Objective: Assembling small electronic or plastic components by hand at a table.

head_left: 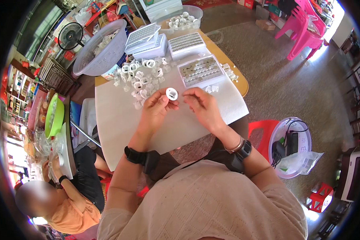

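A small white ring [171,94] with a hollow centre sits pinched in the left hand [156,108], above the white tabletop [120,120]. The right hand [202,105], fingers curled together, is just beside the ring. Bare tabletop lies below it; the pile [142,78] crowds behind.

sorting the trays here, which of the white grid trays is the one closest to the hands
The white grid tray just beyond the right hand, filled with small pale pieces. The other trays sit farther back toward the table's far edge.
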`<action>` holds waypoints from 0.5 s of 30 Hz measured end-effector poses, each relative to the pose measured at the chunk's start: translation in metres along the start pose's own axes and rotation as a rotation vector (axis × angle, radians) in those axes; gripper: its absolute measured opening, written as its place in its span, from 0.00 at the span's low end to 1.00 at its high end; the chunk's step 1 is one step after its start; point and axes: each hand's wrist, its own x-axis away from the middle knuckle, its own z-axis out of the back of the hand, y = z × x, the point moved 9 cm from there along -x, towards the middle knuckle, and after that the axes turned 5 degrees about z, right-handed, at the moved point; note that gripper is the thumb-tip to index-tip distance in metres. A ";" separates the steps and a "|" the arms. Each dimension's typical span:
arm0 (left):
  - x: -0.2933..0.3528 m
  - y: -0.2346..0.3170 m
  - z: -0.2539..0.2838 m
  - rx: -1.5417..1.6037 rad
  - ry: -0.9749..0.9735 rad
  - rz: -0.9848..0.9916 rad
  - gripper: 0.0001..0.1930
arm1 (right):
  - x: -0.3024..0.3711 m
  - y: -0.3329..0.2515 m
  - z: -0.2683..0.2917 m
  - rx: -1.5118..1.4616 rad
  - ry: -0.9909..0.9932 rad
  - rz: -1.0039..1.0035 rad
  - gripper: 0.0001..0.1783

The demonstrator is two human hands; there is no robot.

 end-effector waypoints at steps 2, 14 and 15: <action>-0.006 0.004 0.001 0.029 -0.020 -0.003 0.17 | -0.011 -0.022 0.022 0.197 0.097 0.154 0.06; -0.020 -0.029 -0.003 0.311 -0.161 0.145 0.17 | -0.051 -0.045 0.033 1.128 0.100 0.453 0.03; -0.020 -0.030 -0.004 0.330 -0.167 0.155 0.18 | -0.052 -0.043 0.034 1.116 0.095 0.429 0.03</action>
